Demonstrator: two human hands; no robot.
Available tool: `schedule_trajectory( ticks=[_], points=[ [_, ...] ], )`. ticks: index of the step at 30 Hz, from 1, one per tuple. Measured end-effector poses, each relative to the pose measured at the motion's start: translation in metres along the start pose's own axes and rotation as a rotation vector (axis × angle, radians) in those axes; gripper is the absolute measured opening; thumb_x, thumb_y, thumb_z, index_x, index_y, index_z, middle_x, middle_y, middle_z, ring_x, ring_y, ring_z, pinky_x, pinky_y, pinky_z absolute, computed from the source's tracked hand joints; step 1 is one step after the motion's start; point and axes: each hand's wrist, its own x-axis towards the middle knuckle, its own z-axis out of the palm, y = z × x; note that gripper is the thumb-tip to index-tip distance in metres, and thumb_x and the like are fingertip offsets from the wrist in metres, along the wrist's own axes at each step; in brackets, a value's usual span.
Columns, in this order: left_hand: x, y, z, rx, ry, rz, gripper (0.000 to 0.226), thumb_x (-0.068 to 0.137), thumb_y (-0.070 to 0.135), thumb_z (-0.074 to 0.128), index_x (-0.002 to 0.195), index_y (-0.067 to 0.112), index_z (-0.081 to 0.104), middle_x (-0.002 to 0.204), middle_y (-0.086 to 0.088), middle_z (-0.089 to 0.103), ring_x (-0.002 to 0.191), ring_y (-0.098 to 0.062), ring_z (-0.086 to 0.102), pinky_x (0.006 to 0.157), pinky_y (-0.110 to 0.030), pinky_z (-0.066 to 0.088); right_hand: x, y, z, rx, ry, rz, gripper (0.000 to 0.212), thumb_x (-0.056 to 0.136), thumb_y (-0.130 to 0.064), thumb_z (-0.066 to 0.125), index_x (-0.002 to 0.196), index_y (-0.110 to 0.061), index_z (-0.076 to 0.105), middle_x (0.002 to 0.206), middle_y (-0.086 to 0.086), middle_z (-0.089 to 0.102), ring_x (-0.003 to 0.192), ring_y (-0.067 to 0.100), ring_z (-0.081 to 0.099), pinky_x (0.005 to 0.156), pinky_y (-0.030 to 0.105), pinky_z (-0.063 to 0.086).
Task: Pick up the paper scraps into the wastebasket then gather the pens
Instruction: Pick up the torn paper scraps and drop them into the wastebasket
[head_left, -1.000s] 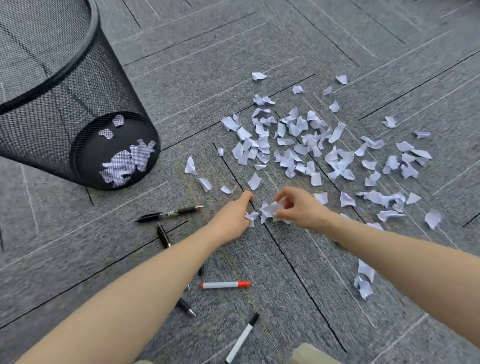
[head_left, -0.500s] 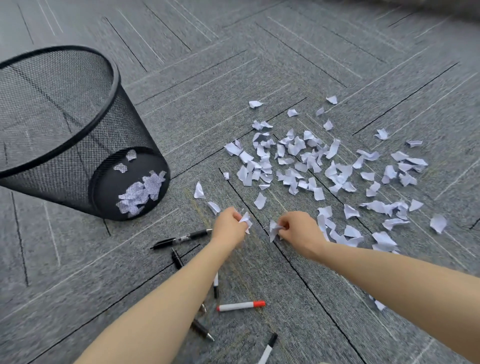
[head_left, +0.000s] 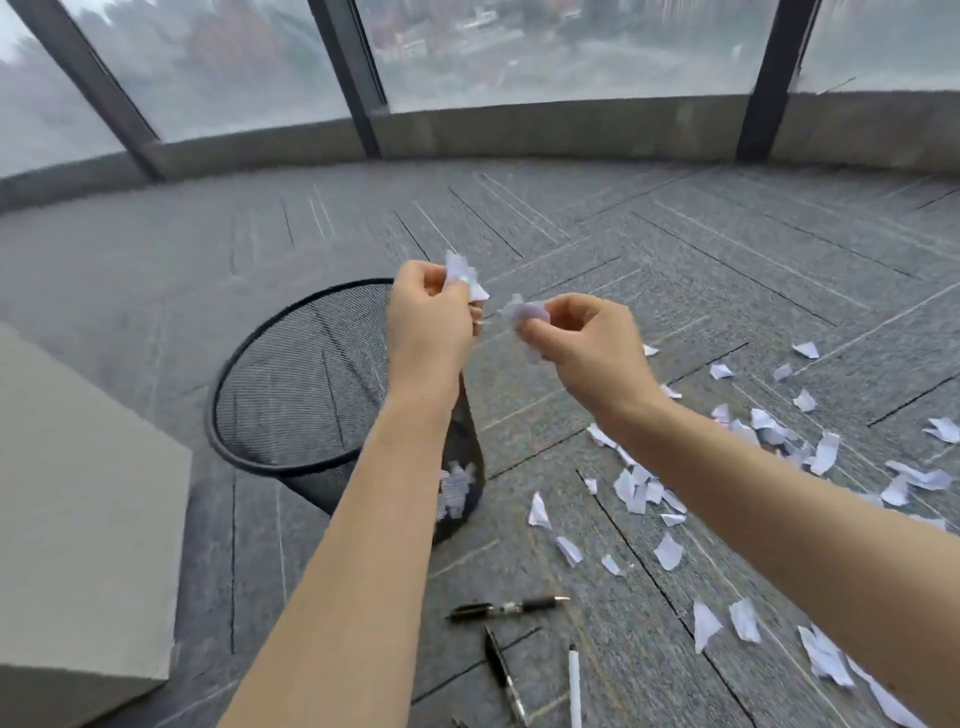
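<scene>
Most of the job is left, I'd say. Both hands are up in the air w/ paper in them: left hand (head_left: 431, 317) pinched shut on a small bunch of scraps (head_left: 464, 279), right hand (head_left: 582, 343) closed round another little wad (head_left: 527, 314). Left one sits right over the far rim of the wastebasket (head_left: 249, 364); right one is off to the side of it, over bare carpet (head_left: 675, 249), so it needs to swing across before letting go or bits will miss

Wastebasket is black mesh, upright, standing on the carpet in front of the person, left of centre. Some white scraps (head_left: 456, 488) show thru the mesh near the bottom, so a first lot is already in, but only a thin layer

Plenty of loose scraps on the floor (head_left: 769, 431), spread out to the person's right, from just beside the basket to the frame edge, some close to the pens. Looks like many more handfuls to go

Pens not touched as far as I can tell: a black pen (head_left: 506, 607) lying flat near the person, a second black pen (head_left: 501, 670) angled beside it, a white pen (head_left: 574, 686) next to that. None grouped or held. More could be below the frame, can't tell

Grey box (head_left: 78, 493) sits to the left, not in the way. So: scrap stage early-ish, pen stage not begun
</scene>
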Motion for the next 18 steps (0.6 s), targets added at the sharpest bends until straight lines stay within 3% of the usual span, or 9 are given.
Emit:
schedule_trajectory(
  ticks=[2,5,8,11,14,16,18],
  points=[
    [0.017,-0.002,-0.029,0.270,0.076,0.072,0.020,0.095,0.017,0.045,0.075,0.017,0.044,0.072,-0.003,0.057,0.067,-0.023,0.057,0.066,-0.036,0.046,0.004,-0.016,0.026,-0.053,-0.060,-0.071,0.024,0.082,-0.029,0.068,0.061,-0.022,0.059,0.055,-0.010,0.053,0.048,0.002,0.042,0.049,0.018,0.035],
    [0.026,-0.014,-0.071,0.630,0.098,0.123,0.011,0.096,0.018,0.040,0.090,0.011,0.046,0.086,-0.008,0.055,0.077,-0.029,0.050,0.057,-0.034,0.034,0.009,-0.024,0.059,-0.223,-0.140,-0.129,0.023,0.081,-0.030,0.068,0.062,-0.021,0.058,0.050,-0.013,0.049,0.044,-0.002,0.042,0.049,0.014,0.033],
    [0.029,-0.038,-0.102,0.910,-0.027,-0.034,0.021,0.094,0.031,0.049,0.100,0.010,0.051,0.094,-0.007,0.056,0.081,-0.028,0.051,0.059,-0.032,0.034,0.010,-0.022,0.085,-0.397,-0.256,-0.225,0.017,0.082,-0.025,0.066,0.069,-0.014,0.064,0.059,-0.009,0.056,0.055,0.003,0.048,0.056,0.019,0.041],
    [0.029,-0.062,-0.125,1.114,-0.235,-0.201,0.034,0.089,0.020,0.056,0.122,0.015,0.050,0.121,-0.007,0.057,0.105,-0.028,0.056,0.080,-0.033,0.043,0.008,-0.020,0.104,-0.589,-0.429,-0.253,0.020,0.082,-0.033,0.067,0.093,-0.016,0.067,0.087,-0.004,0.065,0.082,0.013,0.058,0.079,0.033,0.045],
    [0.028,-0.069,-0.135,1.133,-0.232,-0.218,0.043,0.089,0.017,0.054,0.132,0.018,0.048,0.131,-0.006,0.053,0.118,-0.026,0.052,0.093,-0.034,0.042,0.004,-0.013,0.111,-0.782,-0.512,-0.204,0.034,0.083,-0.044,0.061,0.114,-0.028,0.061,0.118,-0.010,0.062,0.111,0.012,0.054,0.102,0.039,0.027],
    [0.028,-0.067,-0.136,1.037,-0.092,-0.120,0.033,0.088,0.014,0.053,0.121,0.018,0.056,0.124,-0.005,0.060,0.114,-0.024,0.055,0.091,-0.032,0.042,0.000,-0.008,0.109,-0.751,-0.458,-0.225,0.028,0.086,-0.046,0.056,0.108,-0.031,0.065,0.112,-0.014,0.064,0.109,0.009,0.056,0.104,0.039,0.023],
    [0.025,-0.063,-0.131,0.890,0.079,0.063,0.024,0.089,0.011,0.050,0.108,0.016,0.064,0.111,-0.005,0.067,0.103,-0.024,0.060,0.082,-0.029,0.044,-0.004,-0.004,0.103,-0.637,-0.359,-0.277,0.017,0.087,-0.040,0.057,0.096,-0.031,0.068,0.095,-0.017,0.063,0.096,0.006,0.060,0.103,0.041,0.032]
  ],
)
